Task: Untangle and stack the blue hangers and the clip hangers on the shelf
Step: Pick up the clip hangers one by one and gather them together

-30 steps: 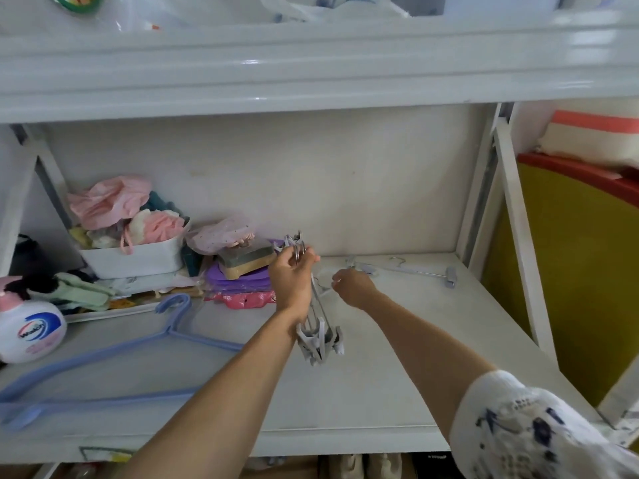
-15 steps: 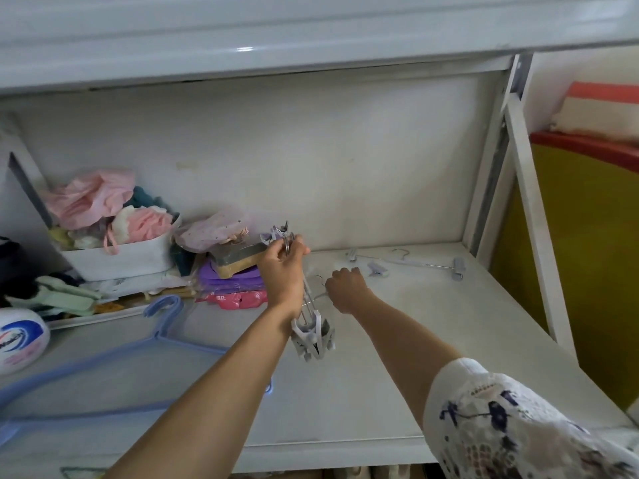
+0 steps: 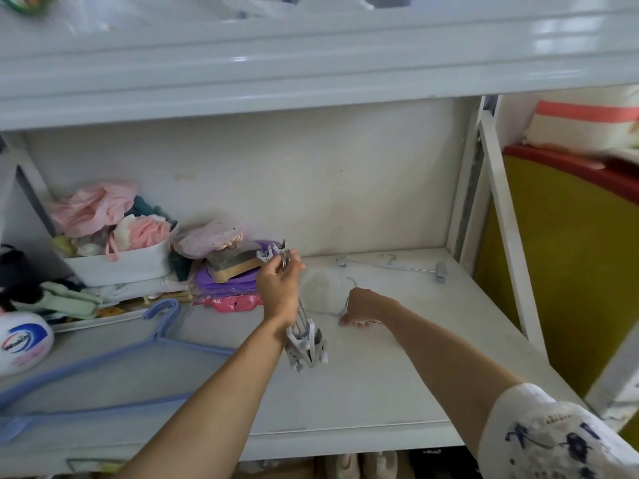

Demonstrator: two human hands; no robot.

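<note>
My left hand (image 3: 279,288) grips a bundle of grey clip hangers (image 3: 304,344) upright over the middle of the white shelf (image 3: 397,392); their clips hang below my wrist and their hooks stick out above my fist. My right hand (image 3: 363,307) rests on the shelf just to the right, closed on a thin wire clip hanger (image 3: 340,299) whose hook curls up beside my knuckles. Another clip hanger (image 3: 394,266) lies flat near the back wall. Blue hangers (image 3: 114,371) lie stacked flat on the left part of the shelf.
At the back left stand a white bin of pink cloths (image 3: 117,261), purple and pink packets (image 3: 228,288) and a white bottle (image 3: 22,342). The shelf above (image 3: 311,81) overhangs closely. A white post (image 3: 508,229) bounds the right side, with a yellow panel (image 3: 570,271) beyond.
My right hand has slid slightly back toward me and to the right along the shelf with the wire hanger. The left hand holds the bundle much as before.
</note>
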